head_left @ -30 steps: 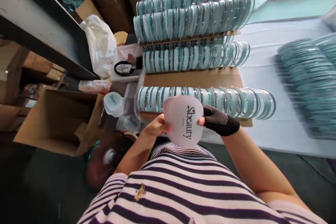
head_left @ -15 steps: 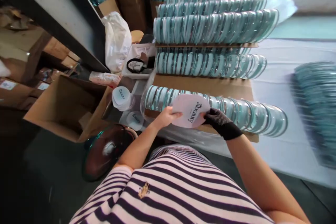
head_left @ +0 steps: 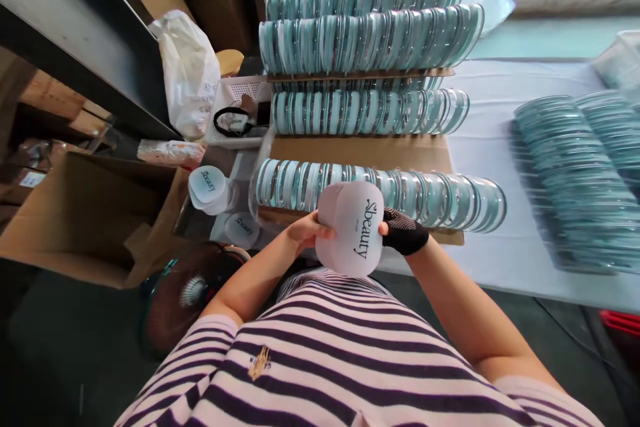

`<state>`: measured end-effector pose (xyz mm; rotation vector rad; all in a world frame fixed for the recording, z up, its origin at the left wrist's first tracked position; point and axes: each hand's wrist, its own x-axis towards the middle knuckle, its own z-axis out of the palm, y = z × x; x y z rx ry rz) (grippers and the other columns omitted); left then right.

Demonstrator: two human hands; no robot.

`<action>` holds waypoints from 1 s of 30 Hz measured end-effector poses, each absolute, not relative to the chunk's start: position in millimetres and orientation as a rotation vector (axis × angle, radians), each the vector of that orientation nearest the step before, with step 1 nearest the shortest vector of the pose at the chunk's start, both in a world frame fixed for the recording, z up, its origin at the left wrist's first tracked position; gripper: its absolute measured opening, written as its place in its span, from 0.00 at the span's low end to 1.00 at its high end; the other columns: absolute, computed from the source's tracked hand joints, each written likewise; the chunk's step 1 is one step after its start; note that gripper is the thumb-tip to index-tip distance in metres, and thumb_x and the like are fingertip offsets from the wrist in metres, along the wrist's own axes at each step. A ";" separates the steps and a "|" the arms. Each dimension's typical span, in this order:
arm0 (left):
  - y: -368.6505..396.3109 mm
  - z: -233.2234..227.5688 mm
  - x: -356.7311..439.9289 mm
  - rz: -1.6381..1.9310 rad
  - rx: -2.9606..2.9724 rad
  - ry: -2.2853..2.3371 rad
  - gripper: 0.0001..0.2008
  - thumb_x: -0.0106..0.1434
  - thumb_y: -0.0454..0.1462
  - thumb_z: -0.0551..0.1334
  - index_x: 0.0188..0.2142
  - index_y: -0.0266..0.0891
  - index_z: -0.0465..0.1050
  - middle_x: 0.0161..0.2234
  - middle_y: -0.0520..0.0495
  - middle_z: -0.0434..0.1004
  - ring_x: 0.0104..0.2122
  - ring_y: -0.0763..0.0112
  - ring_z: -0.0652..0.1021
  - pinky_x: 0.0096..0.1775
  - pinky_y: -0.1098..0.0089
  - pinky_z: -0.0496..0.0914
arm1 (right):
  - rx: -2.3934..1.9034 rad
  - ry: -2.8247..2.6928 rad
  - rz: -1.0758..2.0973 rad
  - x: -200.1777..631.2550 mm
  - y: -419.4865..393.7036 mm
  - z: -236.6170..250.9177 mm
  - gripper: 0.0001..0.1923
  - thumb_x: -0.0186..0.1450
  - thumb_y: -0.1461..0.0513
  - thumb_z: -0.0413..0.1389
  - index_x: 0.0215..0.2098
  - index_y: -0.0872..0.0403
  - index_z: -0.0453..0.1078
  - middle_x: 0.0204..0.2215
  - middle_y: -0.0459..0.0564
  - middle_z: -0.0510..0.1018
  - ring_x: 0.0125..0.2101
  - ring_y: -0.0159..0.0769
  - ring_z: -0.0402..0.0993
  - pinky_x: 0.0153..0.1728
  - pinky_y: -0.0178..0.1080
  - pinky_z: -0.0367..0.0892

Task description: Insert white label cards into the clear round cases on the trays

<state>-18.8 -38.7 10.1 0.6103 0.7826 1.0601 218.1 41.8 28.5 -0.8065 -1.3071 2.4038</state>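
Between my two hands is a stack of white rounded sheets [head_left: 350, 228] printed "beauty", fanned so that one edge shows behind another. My bare left hand [head_left: 309, 230] pinches the stack's left side, thumb on top. On the right side, my right hand [head_left: 403, 230], in a black fingerless glove, grips it with the thumb at the edge. Just beyond the sheets lies a row of clear round glass-like pieces [head_left: 440, 200] standing on edge on cardboard. More printed sheets [head_left: 207, 188] sit stacked to the left, with another pile [head_left: 241, 229] nearer me.
Further rows of clear round pieces [head_left: 370, 43] stand at the back, and more lie on the white-covered table [head_left: 487, 120] at right. A white basket [head_left: 235, 90] holds a black band. Left are an open carton [head_left: 90, 213], a fan [head_left: 193, 290] and a white bag [head_left: 187, 73].
The sheets have turned more upright and spread apart, so a second edge shows at left. Both hands keep hold. My view has shifted to the right.
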 end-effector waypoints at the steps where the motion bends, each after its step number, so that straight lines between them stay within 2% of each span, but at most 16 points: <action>1: -39.1 16.2 -20.2 1.066 0.645 0.805 0.32 0.33 0.43 0.81 0.40 0.34 0.81 0.42 0.33 0.83 0.42 0.41 0.81 0.43 0.49 0.76 | -0.838 -1.310 2.358 219.3 42.4 29.4 0.34 0.48 0.49 0.72 0.47 0.59 0.77 0.38 0.60 0.83 0.40 0.47 0.81 0.39 0.42 0.77; 4: -44.9 34.2 -21.3 1.054 0.764 0.877 0.27 0.38 0.40 0.80 0.40 0.36 0.81 0.38 0.40 0.84 0.41 0.49 0.82 0.46 0.53 0.76 | -0.872 -1.373 2.262 222.9 41.8 36.3 0.32 0.48 0.48 0.72 0.45 0.59 0.78 0.36 0.59 0.83 0.39 0.46 0.81 0.39 0.43 0.77; 7: -50.7 41.2 -15.2 1.009 0.773 0.789 0.30 0.34 0.39 0.81 0.40 0.36 0.81 0.37 0.41 0.84 0.39 0.48 0.82 0.45 0.53 0.76 | -0.720 -1.454 2.290 225.0 40.1 44.8 0.38 0.41 0.44 0.73 0.44 0.57 0.78 0.37 0.58 0.83 0.42 0.50 0.80 0.41 0.46 0.76; 9: -46.9 37.2 -9.8 1.093 0.733 0.779 0.32 0.33 0.41 0.81 0.40 0.35 0.81 0.37 0.41 0.84 0.39 0.47 0.82 0.44 0.52 0.76 | -0.753 -1.423 2.250 223.4 43.4 48.3 0.40 0.40 0.42 0.73 0.45 0.55 0.78 0.37 0.57 0.83 0.42 0.50 0.80 0.41 0.46 0.76; 13: -26.3 15.1 -5.9 1.439 0.698 1.042 0.30 0.43 0.42 0.77 0.46 0.36 0.80 0.42 0.41 0.83 0.47 0.49 0.80 0.52 0.53 0.73 | -1.035 -1.263 1.968 212.9 56.9 48.7 0.37 0.56 0.45 0.66 0.60 0.50 0.69 0.45 0.53 0.82 0.41 0.42 0.80 0.43 0.46 0.77; 16: -19.2 -0.3 -4.2 1.579 0.684 1.202 0.29 0.46 0.41 0.76 0.49 0.36 0.78 0.45 0.41 0.83 0.49 0.51 0.80 0.54 0.54 0.72 | -1.071 -1.375 1.691 205.7 55.7 47.0 0.38 0.61 0.47 0.61 0.66 0.45 0.61 0.59 0.51 0.73 0.55 0.44 0.72 0.55 0.51 0.71; 18: -18.9 -4.7 0.4 1.632 0.648 1.237 0.30 0.46 0.41 0.76 0.49 0.36 0.78 0.43 0.41 0.83 0.47 0.51 0.81 0.53 0.54 0.73 | -1.044 -1.513 1.447 203.7 45.7 46.9 0.36 0.61 0.47 0.61 0.66 0.46 0.62 0.65 0.51 0.66 0.64 0.46 0.61 0.63 0.51 0.61; 20: -18.5 -4.2 8.9 1.681 0.587 1.241 0.31 0.44 0.42 0.77 0.48 0.36 0.78 0.41 0.41 0.84 0.45 0.52 0.81 0.51 0.55 0.74 | -1.029 -1.592 1.263 202.9 29.7 46.9 0.34 0.62 0.48 0.60 0.64 0.48 0.65 0.65 0.53 0.66 0.66 0.47 0.57 0.66 0.49 0.55; 23: -14.2 0.8 30.2 1.696 0.522 1.202 0.32 0.40 0.43 0.78 0.46 0.37 0.78 0.40 0.43 0.84 0.45 0.52 0.81 0.50 0.57 0.75 | -1.056 -1.552 1.276 201.5 3.9 43.3 0.36 0.61 0.46 0.60 0.63 0.50 0.64 0.56 0.57 0.74 0.60 0.49 0.65 0.63 0.50 0.61; 26: -6.9 5.2 59.2 1.646 0.542 1.164 0.30 0.41 0.42 0.78 0.45 0.38 0.79 0.41 0.44 0.84 0.45 0.55 0.81 0.49 0.59 0.76 | -1.196 -1.351 1.271 210.1 -2.5 34.0 0.30 0.58 0.44 0.61 0.53 0.50 0.70 0.41 0.55 0.80 0.47 0.48 0.74 0.52 0.50 0.71; 28: 1.1 8.5 79.1 1.609 0.538 1.137 0.30 0.43 0.40 0.78 0.47 0.40 0.78 0.41 0.46 0.84 0.44 0.57 0.82 0.48 0.62 0.76 | -1.352 -1.129 1.060 236.1 7.9 28.0 0.26 0.58 0.43 0.59 0.45 0.51 0.72 0.36 0.53 0.80 0.39 0.45 0.76 0.45 0.49 0.74; 30: 14.3 14.8 98.3 1.589 0.485 1.089 0.31 0.44 0.36 0.77 0.49 0.44 0.77 0.43 0.48 0.84 0.44 0.60 0.82 0.47 0.65 0.76 | -1.495 -0.941 0.694 283.1 19.4 24.9 0.27 0.59 0.43 0.55 0.46 0.54 0.71 0.39 0.55 0.79 0.39 0.45 0.76 0.42 0.49 0.73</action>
